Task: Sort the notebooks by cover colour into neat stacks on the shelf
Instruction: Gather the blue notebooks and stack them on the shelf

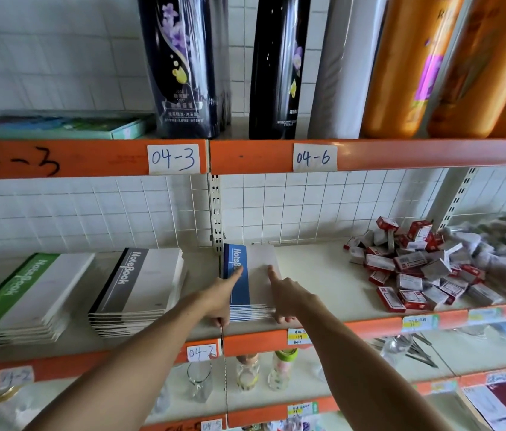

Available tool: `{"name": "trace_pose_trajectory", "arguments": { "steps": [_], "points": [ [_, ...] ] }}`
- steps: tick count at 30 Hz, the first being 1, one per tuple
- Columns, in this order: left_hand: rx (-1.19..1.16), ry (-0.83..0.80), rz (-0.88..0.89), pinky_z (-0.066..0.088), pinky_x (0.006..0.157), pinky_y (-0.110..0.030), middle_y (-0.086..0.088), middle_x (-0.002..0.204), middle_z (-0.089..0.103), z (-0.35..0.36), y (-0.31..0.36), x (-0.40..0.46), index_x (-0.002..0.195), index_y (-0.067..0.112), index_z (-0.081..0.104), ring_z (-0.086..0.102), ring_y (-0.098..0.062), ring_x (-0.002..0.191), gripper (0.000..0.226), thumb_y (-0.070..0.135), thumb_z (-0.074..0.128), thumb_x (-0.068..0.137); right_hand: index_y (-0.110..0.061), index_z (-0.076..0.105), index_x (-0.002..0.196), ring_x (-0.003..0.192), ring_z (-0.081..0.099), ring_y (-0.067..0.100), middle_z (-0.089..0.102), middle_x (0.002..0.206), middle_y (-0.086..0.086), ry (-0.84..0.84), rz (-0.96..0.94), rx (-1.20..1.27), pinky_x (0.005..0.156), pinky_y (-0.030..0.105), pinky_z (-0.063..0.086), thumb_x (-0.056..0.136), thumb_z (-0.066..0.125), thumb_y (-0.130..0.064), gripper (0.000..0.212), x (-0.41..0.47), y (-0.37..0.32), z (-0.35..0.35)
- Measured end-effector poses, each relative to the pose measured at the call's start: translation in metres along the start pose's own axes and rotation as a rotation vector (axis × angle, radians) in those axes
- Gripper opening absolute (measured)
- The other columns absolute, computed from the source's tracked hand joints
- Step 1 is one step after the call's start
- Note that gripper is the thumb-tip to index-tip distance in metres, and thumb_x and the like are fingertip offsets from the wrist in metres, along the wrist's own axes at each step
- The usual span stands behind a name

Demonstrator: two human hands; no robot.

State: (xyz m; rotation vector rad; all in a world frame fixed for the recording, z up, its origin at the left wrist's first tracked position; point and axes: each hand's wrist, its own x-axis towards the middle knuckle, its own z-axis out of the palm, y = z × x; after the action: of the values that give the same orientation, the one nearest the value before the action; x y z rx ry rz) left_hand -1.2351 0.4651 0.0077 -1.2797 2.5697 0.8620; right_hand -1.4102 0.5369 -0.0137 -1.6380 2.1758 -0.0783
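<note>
On the middle shelf [317,275], just right of the upright post [216,209], lies the blue notebook stack [247,284]: blue band, white "NoteBook" lettering, grey-white cover. The left hand [220,293] and right hand [289,297] flank it, index fingers extended on top, thumbs at the front edge, each grip spread. Left of the post lie the grey stack [139,284] and green stack [24,293]. Right of it, small red-and-white boxes [407,275] lie heaped, well apart.

Cream shelf [323,275] – green stack [24,300], grey stack [139,284], blue stack [253,275], small boxes [413,269]
</note>
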Motion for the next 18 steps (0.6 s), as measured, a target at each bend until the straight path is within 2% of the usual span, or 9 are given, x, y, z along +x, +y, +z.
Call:
{"name": "trace_pose_trajectory", "arguments": {
  "steps": [3, 6, 8, 12, 15, 18],
  "points": [
    [-0.009, 0.014, 0.013, 0.061, 0.064, -0.033, -0.026, 0.149, 0.031, 0.001, 0.003, -0.002, 0.152, 0.047, -0.013, 0.068, -0.019, 0.066, 0.133, -0.019, 0.072, 0.073, -0.024, -0.014, 0.155, 0.099, 0.065, 0.033, 0.058, 0.119, 0.023, 0.014, 0.016, -0.021, 0.083, 0.046, 0.058, 0.079, 0.076, 0.000, 0.120, -0.001, 0.000, 0.000],
    [-0.031, 0.021, 0.015, 0.061, 0.064, -0.034, -0.027, 0.155, 0.020, 0.000, 0.003, -0.001, 0.151, 0.048, -0.013, 0.067, -0.019, 0.067, 0.133, -0.020, 0.070, 0.074, -0.023, -0.015, 0.155, 0.101, 0.065, 0.033, 0.058, 0.120, 0.022, 0.015, 0.015, -0.033, 0.084, 0.047, 0.058, 0.075, 0.081, -0.003, 0.126, -0.001, -0.001, 0.000],
    [-0.029, 0.014, 0.015, 0.062, 0.066, -0.038, -0.030, 0.152, 0.027, 0.001, 0.001, 0.000, 0.151, 0.047, -0.016, 0.068, -0.021, 0.069, 0.134, -0.020, 0.071, 0.073, -0.023, -0.017, 0.154, 0.102, 0.066, 0.033, 0.058, 0.121, 0.022, -0.014, 0.020, -0.037, 0.085, 0.048, 0.057, 0.072, 0.085, -0.005, 0.133, -0.001, -0.004, -0.004],
    [-0.025, -0.007, 0.010, 0.061, 0.074, -0.042, -0.026, 0.140, 0.046, 0.002, -0.003, 0.004, 0.152, 0.042, -0.018, 0.073, -0.026, 0.080, 0.139, -0.004, 0.084, 0.070, -0.028, -0.023, 0.152, 0.076, 0.069, 0.026, 0.058, 0.117, 0.023, -0.098, 0.027, 0.027, 0.072, 0.041, 0.061, 0.071, 0.087, -0.008, 0.138, -0.005, -0.007, -0.012],
    [-0.070, -0.001, 0.012, 0.062, 0.070, -0.040, -0.027, 0.149, 0.034, 0.002, -0.002, 0.004, 0.153, 0.043, -0.015, 0.071, -0.023, 0.072, 0.135, -0.005, 0.082, 0.072, -0.027, -0.026, 0.151, 0.062, 0.064, 0.021, 0.059, 0.116, 0.024, -0.107, 0.020, 0.021, 0.068, 0.038, 0.060, 0.072, 0.086, -0.009, 0.139, -0.007, -0.008, -0.015],
    [-0.100, 0.027, 0.015, 0.062, 0.067, -0.037, -0.030, 0.152, 0.027, 0.003, 0.000, 0.001, 0.152, 0.045, -0.013, 0.067, -0.019, 0.063, 0.132, -0.013, 0.077, 0.075, -0.027, -0.028, 0.150, 0.062, 0.061, 0.020, 0.059, 0.117, 0.025, -0.104, 0.022, -0.004, 0.070, 0.038, 0.059, 0.072, 0.086, -0.008, 0.140, -0.006, -0.010, -0.014]
  ]
}}
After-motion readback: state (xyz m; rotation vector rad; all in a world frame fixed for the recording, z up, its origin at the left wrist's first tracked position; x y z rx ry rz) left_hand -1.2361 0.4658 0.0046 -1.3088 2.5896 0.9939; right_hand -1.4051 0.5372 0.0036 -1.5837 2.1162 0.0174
